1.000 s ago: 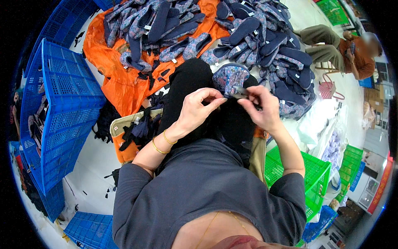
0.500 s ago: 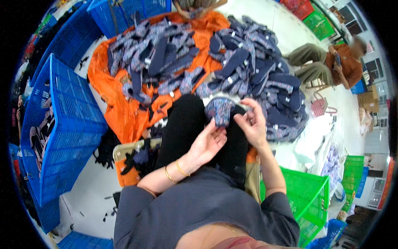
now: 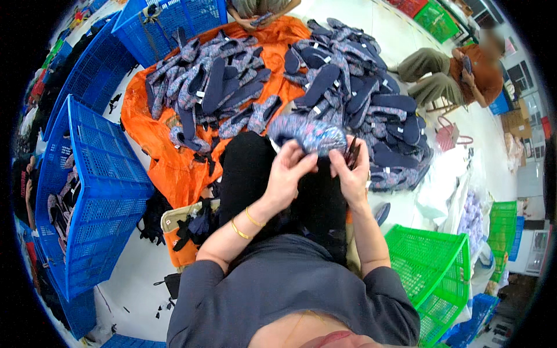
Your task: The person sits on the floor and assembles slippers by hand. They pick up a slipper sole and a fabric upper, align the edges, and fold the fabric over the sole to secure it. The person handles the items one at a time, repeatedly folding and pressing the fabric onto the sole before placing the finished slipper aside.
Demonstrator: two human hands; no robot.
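Blue flowered cloth covers the slipper (image 3: pixel 325 134) held up above the gap between the person's black-trousered knees (image 3: pixel 246 165), its rounded end toward the right. The left hand (image 3: pixel 287 174) has thumb and fingers clamped on its near edge; two gold-coloured bangles (image 3: pixel 239 229) circle that wrist. The right hand (image 3: pixel 353 177) is closed around a dark tool (image 3: pixel 352 152), too small to make out fully, with the thumb tip at or just beside the slipper.

Beyond the knees lie two heaps of similar slippers, the left heap (image 3: pixel 191 78) on an orange sheet (image 3: pixel 159 168), the right heap (image 3: pixel 365 104) next to it. Dark scraps (image 3: pixel 200 226) sit beside the left thigh. A blue crate (image 3: pixel 107 203) stands to the left, a green crate (image 3: pixel 426 272) to the right.
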